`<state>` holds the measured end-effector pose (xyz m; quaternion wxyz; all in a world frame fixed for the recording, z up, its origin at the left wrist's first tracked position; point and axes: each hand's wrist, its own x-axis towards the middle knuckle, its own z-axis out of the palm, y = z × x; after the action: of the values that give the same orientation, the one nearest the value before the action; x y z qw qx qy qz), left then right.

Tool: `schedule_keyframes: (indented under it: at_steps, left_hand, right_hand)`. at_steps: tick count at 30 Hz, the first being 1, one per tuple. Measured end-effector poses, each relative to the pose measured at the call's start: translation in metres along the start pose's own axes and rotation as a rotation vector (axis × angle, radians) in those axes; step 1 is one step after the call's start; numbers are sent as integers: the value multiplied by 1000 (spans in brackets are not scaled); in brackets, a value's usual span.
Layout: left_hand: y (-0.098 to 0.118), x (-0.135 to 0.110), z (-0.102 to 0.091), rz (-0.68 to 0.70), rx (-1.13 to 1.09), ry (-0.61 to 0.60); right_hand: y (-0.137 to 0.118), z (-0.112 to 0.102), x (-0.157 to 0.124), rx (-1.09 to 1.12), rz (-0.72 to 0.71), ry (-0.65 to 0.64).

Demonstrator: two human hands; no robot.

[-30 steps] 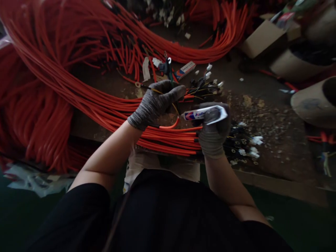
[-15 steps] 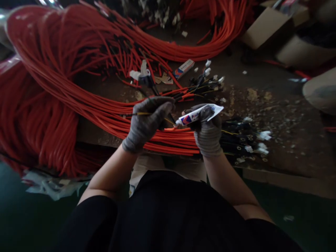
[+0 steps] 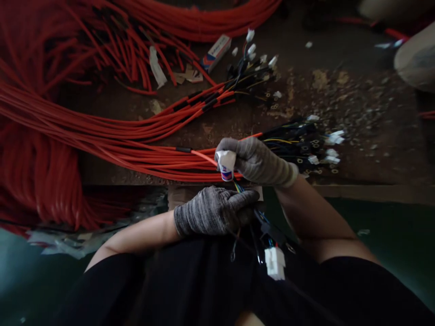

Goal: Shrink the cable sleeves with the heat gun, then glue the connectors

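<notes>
A red sheathed cable bundle [image 3: 112,151] runs across the bench [image 3: 356,117]; the gloved left hand [image 3: 212,213] is clenched on multicoloured leads [image 3: 238,186] ending in a white connector [image 3: 274,263]; the gloved right hand [image 3: 258,160] grasps a squeezed tube [image 3: 226,165] just above them, nozzle hidden.

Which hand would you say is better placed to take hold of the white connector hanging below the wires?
Left, I think: the left hand sits closest to the white connector and its thin wires, while the right hand is occupied gripping a white tube.
</notes>
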<state>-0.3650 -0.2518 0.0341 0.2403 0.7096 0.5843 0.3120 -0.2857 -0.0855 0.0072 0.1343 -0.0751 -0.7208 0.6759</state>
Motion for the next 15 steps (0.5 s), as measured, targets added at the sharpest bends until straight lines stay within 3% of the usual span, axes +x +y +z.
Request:
schedule_keyframes:
  at_steps: [2, 5, 9, 12, 15]
  left_hand:
    - [1, -4, -1, 3, 13, 2]
    - [2, -8, -6, -19, 25, -2]
    - [-9, 22, -26, -99, -89, 151]
    - [-41, 58, -51, -56, -164, 239]
    - [-88, 60, -74, -160, -55, 132]
  right_hand:
    - [4, -3, -2, 11, 1, 51]
    - [15, -9, -15, 57, 3, 226]
    - [27, -8, -32, 9, -73, 526]
    - [31, -5, -33, 95, -47, 584]
    - [31, -13, -31, 57, -9, 578]
